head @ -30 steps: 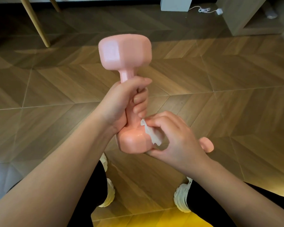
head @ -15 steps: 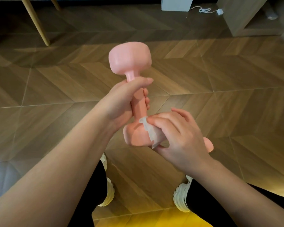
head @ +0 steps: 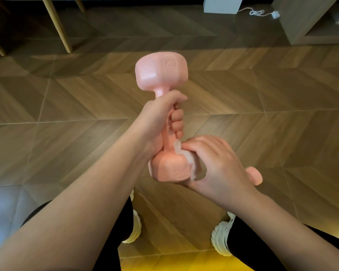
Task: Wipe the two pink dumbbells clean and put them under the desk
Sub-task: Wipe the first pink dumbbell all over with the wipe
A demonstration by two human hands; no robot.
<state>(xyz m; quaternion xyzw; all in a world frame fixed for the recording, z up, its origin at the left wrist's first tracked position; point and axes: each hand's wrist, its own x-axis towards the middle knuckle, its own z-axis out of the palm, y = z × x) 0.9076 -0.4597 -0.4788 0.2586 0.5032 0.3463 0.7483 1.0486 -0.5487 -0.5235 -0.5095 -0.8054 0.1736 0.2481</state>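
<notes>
Both hands are busy wiping: the left hand (head: 160, 122) grips the handle of one pink dumbbell (head: 161, 75), upright above the floor (head: 86, 114), the right hand (head: 215, 165) pinches a wipe (head: 190, 161) against its lower head; next, probably, turning it for unwiped faces.

Black trousers (head: 262, 245), chunky cream sneakers, bare arms

Left forearm (head: 76, 208) and right forearm (head: 278, 218) are both bare all the way to the edge of the shot, same for the left hand (head: 160, 122) and right hand (head: 213, 163). The legs are in plain black, fairly snug. Both shoes are off-white with thick, ridged, wavy soles. The left sneaker (head: 135, 227) is mostly hidden behind the arm, while the right sneaker (head: 221, 239) shows more.
</notes>
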